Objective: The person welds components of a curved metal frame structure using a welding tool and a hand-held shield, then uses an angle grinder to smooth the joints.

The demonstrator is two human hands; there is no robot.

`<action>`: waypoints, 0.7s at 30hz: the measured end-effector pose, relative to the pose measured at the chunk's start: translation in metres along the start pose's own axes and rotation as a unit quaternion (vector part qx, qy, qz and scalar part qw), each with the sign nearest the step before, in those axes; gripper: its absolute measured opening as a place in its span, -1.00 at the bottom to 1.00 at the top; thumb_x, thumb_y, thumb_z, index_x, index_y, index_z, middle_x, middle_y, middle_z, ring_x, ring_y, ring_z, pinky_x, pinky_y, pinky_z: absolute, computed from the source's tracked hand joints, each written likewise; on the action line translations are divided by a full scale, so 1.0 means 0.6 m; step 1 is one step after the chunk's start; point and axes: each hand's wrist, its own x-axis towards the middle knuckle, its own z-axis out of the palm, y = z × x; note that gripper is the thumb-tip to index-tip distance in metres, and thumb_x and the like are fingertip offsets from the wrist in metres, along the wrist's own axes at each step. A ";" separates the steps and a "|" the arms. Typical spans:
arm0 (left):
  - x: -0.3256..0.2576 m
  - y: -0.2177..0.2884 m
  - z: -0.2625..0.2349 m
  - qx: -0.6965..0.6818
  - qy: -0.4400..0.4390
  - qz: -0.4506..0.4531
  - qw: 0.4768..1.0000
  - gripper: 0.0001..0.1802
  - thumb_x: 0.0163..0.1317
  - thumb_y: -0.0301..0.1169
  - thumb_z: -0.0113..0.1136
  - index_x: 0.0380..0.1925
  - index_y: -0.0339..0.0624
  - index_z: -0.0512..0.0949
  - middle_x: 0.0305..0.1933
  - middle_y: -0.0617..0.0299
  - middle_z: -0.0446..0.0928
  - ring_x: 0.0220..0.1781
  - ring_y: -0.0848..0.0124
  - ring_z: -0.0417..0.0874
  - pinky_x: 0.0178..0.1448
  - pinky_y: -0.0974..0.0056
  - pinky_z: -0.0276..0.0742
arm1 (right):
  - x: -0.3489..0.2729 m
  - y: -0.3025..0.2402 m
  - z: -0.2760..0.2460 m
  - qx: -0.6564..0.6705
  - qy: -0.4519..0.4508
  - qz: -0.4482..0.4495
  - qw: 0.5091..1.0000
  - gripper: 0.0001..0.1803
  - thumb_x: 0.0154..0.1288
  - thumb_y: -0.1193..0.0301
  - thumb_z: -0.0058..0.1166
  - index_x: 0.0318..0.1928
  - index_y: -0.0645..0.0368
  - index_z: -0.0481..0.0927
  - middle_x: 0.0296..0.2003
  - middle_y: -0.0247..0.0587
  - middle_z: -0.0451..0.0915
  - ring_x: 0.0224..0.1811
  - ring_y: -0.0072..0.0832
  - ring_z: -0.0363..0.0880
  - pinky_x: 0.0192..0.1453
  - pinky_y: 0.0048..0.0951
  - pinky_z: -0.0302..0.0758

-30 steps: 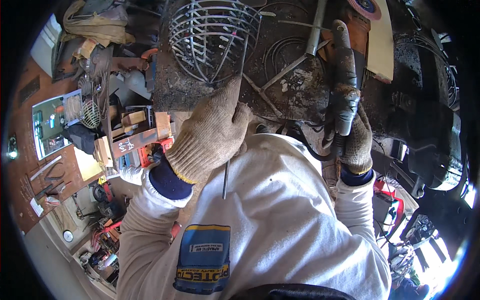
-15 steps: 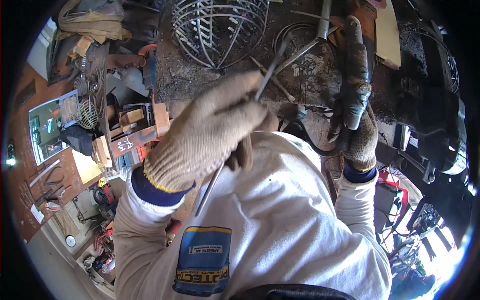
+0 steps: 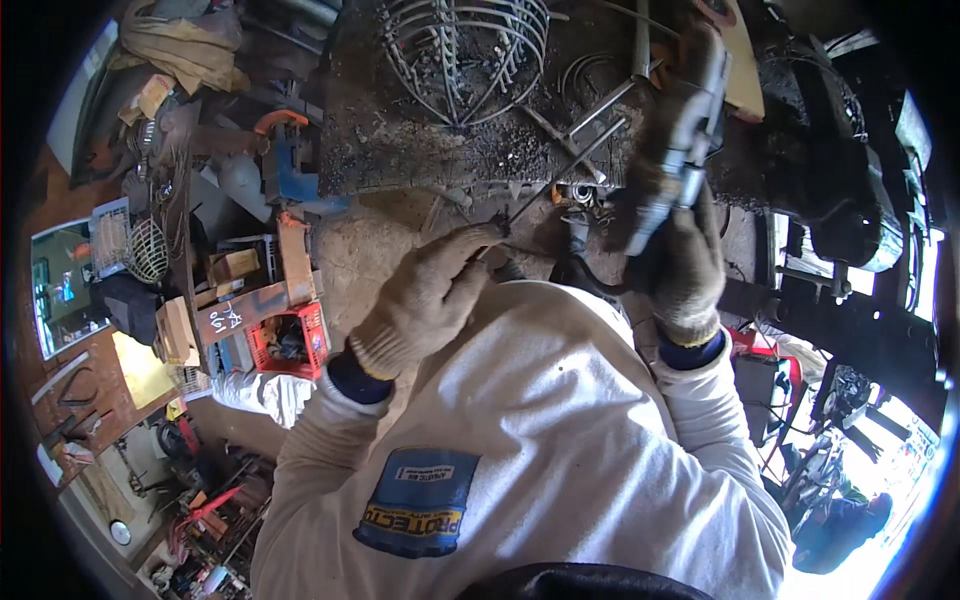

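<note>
Thin metal rod point(image 3: 560, 170): stiff, light, likely slippery; lies slanting at the near edge of the workbench point(image 3: 400, 150), gloved left hand point(image 3: 425, 300) pinched shut on its lower end. Best held near that end. Right hand point(image 3: 685, 260), at the bench's right, fingers wrapped tight round a welding torch point(image 3: 680, 140); wire basket point(image 3: 465, 50) at the bench's far side.

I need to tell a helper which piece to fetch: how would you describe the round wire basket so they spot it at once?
Start at the dark, grimy workbench at the top of the view. At its far edge sits the wire basket, beyond the gloved left hand. Unlike the loose straight rods beside it, it is a domed cage of curved ribs.
</note>
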 end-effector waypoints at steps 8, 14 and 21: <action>0.002 -0.004 0.041 0.151 0.084 0.011 0.985 -0.32 0.04 -0.09 0.53 0.08 -0.28 0.55 0.03 -0.04 0.61 -0.11 0.12 0.69 -0.02 0.10 0.61 | 0.026 0.019 0.169 -0.329 -0.127 -0.002 0.936 -0.53 0.33 0.28 0.29 0.10 0.33 0.51 -0.23 -0.06 0.64 -0.20 -0.34 0.66 -0.05 -0.27 0.61; -0.005 -0.053 0.064 0.394 0.274 0.221 0.849 -0.28 0.19 -0.05 0.42 0.23 -0.28 0.49 0.00 -0.04 0.62 0.03 0.04 0.67 0.11 0.03 0.60 | 0.038 0.007 0.202 -0.546 -0.233 -0.023 0.804 -0.49 0.14 0.09 0.37 -0.07 0.23 0.62 -0.28 0.14 0.67 -0.15 0.05 0.70 -0.04 -0.08 0.61; -0.048 -0.010 0.084 -0.041 0.278 -0.054 0.958 -0.50 0.18 -0.29 0.37 0.11 -0.24 0.57 -0.14 0.13 0.69 -0.14 0.32 0.72 -0.03 0.24 0.65 | 0.031 0.045 0.137 -0.418 -0.248 -0.162 0.859 -0.46 0.24 0.12 0.34 0.09 0.24 0.60 -0.16 0.09 0.67 -0.07 -0.03 0.71 0.01 -0.09 0.62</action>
